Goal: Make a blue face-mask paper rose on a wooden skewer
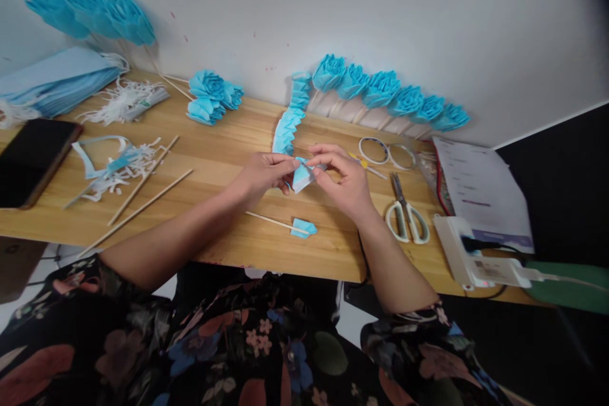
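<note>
Over the middle of the wooden table, my left hand and my right hand pinch a small folded piece of blue and white fabric between them. The fabric looks like face mask material. Behind it a row of folded blue petals runs back toward the wall. Nearer to me lies a thin wooden stick with a blue fabric piece at its right end. To the right of my right hand rest scissors with white handles, blades pointing away from me.
Blue fabric flowers on sticks lean on the wall. Several more flowers lie left of centre. Face masks, a phone, cut strips and loose sticks occupy the left. Tape rolls and a power strip are right.
</note>
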{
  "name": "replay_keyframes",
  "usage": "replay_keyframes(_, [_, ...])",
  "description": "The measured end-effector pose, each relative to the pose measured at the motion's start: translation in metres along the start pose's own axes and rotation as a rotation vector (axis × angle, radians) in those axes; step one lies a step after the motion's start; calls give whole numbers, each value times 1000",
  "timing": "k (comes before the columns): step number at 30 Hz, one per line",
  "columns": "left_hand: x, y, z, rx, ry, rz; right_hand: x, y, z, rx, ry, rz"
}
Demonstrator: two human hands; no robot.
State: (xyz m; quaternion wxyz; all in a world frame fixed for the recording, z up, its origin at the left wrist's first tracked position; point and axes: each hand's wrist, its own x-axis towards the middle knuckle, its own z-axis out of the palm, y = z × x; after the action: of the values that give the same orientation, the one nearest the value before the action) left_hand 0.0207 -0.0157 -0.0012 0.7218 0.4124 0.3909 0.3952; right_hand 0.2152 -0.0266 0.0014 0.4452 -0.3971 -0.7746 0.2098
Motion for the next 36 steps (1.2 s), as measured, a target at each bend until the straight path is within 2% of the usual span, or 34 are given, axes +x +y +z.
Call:
replay_keyframes(8, [1, 0, 0, -4, -21, 15, 1, 1, 2, -31, -5, -35])
replay_keyframes(15, [1, -2, -1, 17, -47, 40, 0, -1, 2, -30, -31, 1])
replay_keyframes(28, [0, 3, 2, 19, 29, 11, 0, -1, 2, -14, -32, -31])
replay_keyframes(36, [-1, 3, 1, 28, 49, 17, -1, -1, 1, -5, -63, 25])
